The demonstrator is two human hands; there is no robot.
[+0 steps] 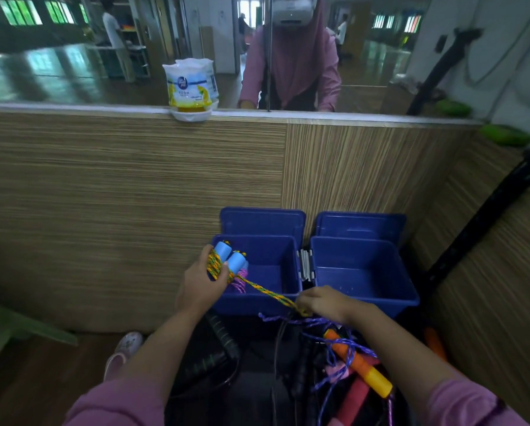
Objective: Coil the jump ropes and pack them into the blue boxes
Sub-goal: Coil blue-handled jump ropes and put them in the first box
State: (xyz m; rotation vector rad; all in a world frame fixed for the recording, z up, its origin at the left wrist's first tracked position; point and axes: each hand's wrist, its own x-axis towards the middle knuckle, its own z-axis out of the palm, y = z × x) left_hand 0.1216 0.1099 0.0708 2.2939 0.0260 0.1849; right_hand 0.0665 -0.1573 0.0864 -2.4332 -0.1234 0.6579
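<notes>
Rope (pixel 266 290) is mostly wound already: the left hand (pixel 200 284) grips the coil and both light-blue handles (pixel 229 256) over the near-left corner of the left box (pixel 276 298). One taut strand runs down and to the right, to the right hand (pixel 325 302), fingers pinched shut on the tail by the box's front rim. So the loose end sits right of the coil, and the right hand looks best placed to wrap it. Right box (pixel 365 299) looks empty.

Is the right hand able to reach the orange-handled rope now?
Probably not yet: the right hand is pinching the green-yellow rope. The orange-handled rope lies uncovered just below it.
</notes>
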